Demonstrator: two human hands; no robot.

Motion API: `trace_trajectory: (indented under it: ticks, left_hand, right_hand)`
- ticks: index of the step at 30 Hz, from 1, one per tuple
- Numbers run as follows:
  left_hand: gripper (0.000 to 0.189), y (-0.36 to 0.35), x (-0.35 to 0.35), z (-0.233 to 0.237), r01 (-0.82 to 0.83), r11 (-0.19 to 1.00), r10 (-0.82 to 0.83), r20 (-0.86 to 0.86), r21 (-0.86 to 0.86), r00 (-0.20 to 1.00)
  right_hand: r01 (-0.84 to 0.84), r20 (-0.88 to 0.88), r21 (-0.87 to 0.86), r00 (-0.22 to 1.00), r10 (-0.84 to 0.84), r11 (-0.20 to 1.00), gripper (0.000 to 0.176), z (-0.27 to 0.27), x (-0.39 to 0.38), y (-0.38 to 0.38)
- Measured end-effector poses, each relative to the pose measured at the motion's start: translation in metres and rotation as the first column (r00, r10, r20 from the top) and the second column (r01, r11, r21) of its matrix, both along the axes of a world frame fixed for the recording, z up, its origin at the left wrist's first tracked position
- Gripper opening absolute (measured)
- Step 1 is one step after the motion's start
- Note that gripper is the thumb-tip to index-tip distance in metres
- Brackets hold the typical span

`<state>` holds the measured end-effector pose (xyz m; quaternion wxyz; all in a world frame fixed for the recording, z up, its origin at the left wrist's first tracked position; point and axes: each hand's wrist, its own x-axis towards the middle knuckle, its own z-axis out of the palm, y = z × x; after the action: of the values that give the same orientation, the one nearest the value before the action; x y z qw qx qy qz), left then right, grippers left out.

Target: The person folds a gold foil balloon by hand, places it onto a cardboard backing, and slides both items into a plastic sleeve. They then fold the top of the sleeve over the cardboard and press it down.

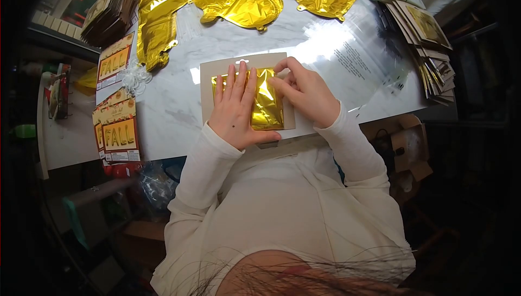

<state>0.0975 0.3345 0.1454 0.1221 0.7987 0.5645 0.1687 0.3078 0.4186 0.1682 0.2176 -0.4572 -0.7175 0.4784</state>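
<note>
My left hand (pixel 234 108) lies flat and open on the folded gold foil (pixel 268 108), its long axis running away from me on the card (pixel 209 79). My right hand (pixel 306 92) is just beside it, fingers curled at the foil's far edge, perhaps pinching. Foil balloons (pixel 239 0) lie farther off on the worktop (pixel 179 117).

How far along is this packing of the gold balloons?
Done: a few FALL packs at the left look finished. In hand: the left hand and right hand press a folded foil onto a card. Left: three gold balloons lie unfolded at the far edge, and a card stack sits at the right.
</note>
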Motion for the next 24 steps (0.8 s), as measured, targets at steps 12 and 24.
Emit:
trace_trajectory:
  ticks: [12,24]
  left_hand:
    - [0.148,0.000,0.000,0.002,0.003,1.000,-0.003,0.003,-0.008,1.000]
    - [0.149,0.000,0.000,0.002,0.005,1.000,-0.005,-0.014,-0.011,1.000]
  right_hand:
    - [-0.138,-0.425,-0.270,0.905,0.010,0.953,0.021,-0.015,0.005,-0.002]
    - [-0.195,-0.316,0.094,0.924,0.215,0.976,0.040,-0.016,0.009,-0.003]
